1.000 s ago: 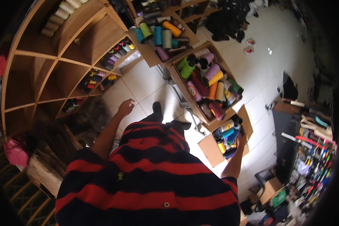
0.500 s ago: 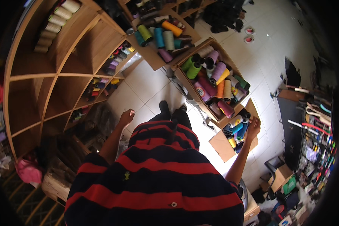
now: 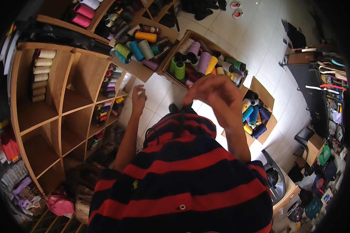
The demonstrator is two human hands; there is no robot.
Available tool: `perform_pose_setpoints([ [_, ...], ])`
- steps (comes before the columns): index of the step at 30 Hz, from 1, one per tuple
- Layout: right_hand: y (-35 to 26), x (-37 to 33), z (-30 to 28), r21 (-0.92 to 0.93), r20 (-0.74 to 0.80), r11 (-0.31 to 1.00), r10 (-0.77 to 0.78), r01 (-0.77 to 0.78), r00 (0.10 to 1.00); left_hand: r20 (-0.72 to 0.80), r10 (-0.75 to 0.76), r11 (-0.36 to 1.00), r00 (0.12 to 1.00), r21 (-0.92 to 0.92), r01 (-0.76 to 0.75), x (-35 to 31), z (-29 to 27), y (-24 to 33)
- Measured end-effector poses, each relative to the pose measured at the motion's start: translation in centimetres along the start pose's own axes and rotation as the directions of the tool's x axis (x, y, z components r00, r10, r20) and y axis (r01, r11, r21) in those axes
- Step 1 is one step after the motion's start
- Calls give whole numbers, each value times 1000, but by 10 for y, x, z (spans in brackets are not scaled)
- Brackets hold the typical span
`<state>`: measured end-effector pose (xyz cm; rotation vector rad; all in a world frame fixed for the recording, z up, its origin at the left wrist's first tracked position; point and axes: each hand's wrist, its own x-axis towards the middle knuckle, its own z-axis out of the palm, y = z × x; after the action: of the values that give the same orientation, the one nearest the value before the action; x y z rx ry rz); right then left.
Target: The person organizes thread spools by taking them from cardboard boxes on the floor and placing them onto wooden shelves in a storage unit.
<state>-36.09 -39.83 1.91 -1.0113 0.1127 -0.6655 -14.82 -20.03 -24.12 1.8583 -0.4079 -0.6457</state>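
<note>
Wooden shelf (image 3: pixel 62 105) on the left; left hand (image 3: pixel 138 98) hangs beside it, fingers loosely curled, empty. Right hand (image 3: pixel 216 95) raised, fingers pinched together above the spool box (image 3: pixel 206 62).

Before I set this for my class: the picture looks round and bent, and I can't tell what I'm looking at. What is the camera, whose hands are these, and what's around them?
There is no machine. A person wears a wide fisheye camera on the head, looking down, so straight edges bend. The red and dark striped shirt is the person's own. The right hand is raised in front of the camera, fingers curled; whether it holds anything cannot be told. The left hand hangs open near the wooden shelf unit, holding nothing visible. On the white tiled floor stand open cardboard boxes full of coloured thread cones. More cones sit in the shelf compartments.
</note>
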Motion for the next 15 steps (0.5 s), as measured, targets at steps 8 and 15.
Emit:
perform_pose_setpoints([
  [8, -43, 20, 107, 771, 193, 622, -437, 140, 879, 140, -62, 955, 988, -279, 99, 41, 26, 58],
  [15, -5, 74, 89, 475, 67, 876, -125, 79, 990, 45, -89, 951, 995, -292, 98, 85, 19, 72],
])
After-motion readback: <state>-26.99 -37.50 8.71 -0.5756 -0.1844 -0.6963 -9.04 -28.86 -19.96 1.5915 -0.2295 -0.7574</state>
